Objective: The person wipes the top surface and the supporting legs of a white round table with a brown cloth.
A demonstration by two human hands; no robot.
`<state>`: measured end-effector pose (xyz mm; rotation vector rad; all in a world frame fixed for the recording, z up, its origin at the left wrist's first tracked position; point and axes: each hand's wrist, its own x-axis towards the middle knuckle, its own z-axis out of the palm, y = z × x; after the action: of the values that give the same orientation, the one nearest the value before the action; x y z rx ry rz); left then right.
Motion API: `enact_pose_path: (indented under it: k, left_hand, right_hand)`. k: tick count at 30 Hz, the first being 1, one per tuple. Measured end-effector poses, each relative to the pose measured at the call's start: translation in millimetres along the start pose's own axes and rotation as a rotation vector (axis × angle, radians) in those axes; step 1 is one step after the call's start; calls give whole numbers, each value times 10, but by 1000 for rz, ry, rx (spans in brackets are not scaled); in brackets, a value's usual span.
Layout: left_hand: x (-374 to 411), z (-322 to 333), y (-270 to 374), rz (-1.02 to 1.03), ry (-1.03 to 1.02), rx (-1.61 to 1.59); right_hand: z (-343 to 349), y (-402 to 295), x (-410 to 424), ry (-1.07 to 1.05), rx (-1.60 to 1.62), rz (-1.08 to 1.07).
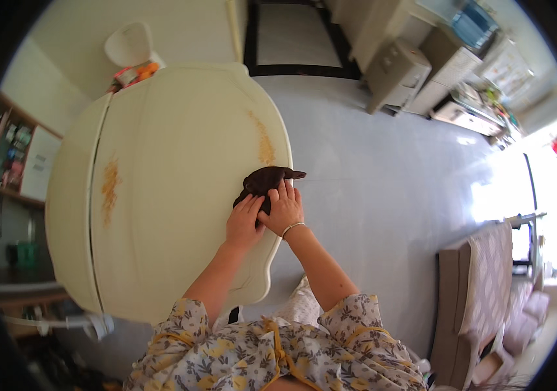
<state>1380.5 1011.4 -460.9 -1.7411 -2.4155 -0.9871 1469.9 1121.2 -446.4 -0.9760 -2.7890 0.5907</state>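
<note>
A bunched dark brown cloth (266, 180) lies at the right edge of a cream table (176, 146). One pointed end of it sticks out past the rim, over the floor. My left hand (245, 221) has its fingers on the cloth's near left part. Close beside it, my right hand (284, 207), with a bangle (292, 229) at the wrist, holds the cloth's right part. The thumb of the right hand reaches toward the left fingers. My palms and hands cover the near side of the cloth.
A seam (96, 161) crosses the table's left side. Yellow-brown worn patches (110, 190) mark its top. Orange and red items (137, 74) sit at the far edge by a white chair (129, 44). A sofa (474, 288) stands at right on the grey floor (371, 161).
</note>
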Motion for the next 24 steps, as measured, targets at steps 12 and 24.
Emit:
enact_pose_path:
  k: [12, 24]
  left_hand:
    - [14, 32, 223, -238, -123, 191]
    - [1318, 305, -288, -371, 13, 209]
  right_hand:
    - [-254, 44, 268, -282, -269, -287]
    - [-360, 242, 1842, -273, -328, -372]
